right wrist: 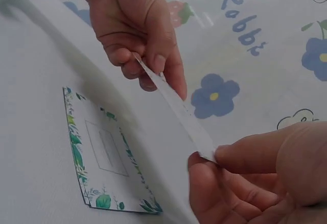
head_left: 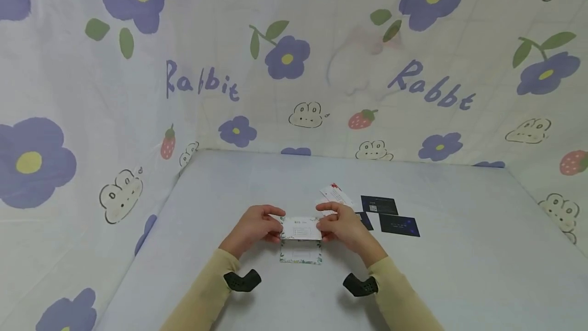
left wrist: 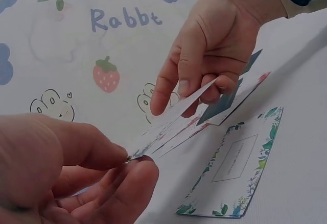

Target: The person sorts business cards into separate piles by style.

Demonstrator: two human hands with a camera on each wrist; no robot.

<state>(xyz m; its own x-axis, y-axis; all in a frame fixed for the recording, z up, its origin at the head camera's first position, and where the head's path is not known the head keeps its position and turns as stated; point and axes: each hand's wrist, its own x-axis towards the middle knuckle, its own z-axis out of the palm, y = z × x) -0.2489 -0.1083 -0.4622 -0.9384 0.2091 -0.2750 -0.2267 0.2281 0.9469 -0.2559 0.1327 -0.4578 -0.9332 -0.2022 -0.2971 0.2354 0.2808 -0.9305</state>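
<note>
The left hand [head_left: 257,226] pinches the left edge of a white leaf-bordered card [head_left: 300,228] between thumb and curled finger. The right hand [head_left: 342,223] has the opposite edge of the same card between thumb and fingers, its index finger reaching out nearly straight past the grip. Held by these 2 hands, the card hangs tilted above the table, a thin, stiff, flat rectangle of paper stock with small lettering and sprigs of green at its corners.

Just below it, on the smooth, pale tabletop [head_left: 468,280], lies a matching card with a leafy frame [head_left: 300,257], its upper part covered in the head view by the held card. It has a matte white face, a fine-lined rectangle in the middle and watercolour-like leaves round the rim; a doubled edge at its corner suggests it may be more than 1 card thick.

Beyond the right hand lie 3 dark, oblong cards: 1 with a pale square code [head_left: 383,205], 1 with blue specks [head_left: 399,225] and 1 partly hidden by the hand [head_left: 366,220]. Near them rests a white card with red print [head_left: 337,194]. Cream knit-like sleeves [head_left: 197,290] end at the wrists, where angular black plastic devices [head_left: 243,281] sit. Behind hangs a softly creased sheet [head_left: 294,14] printed with purple flowers, strawberries and rabbits.
</note>
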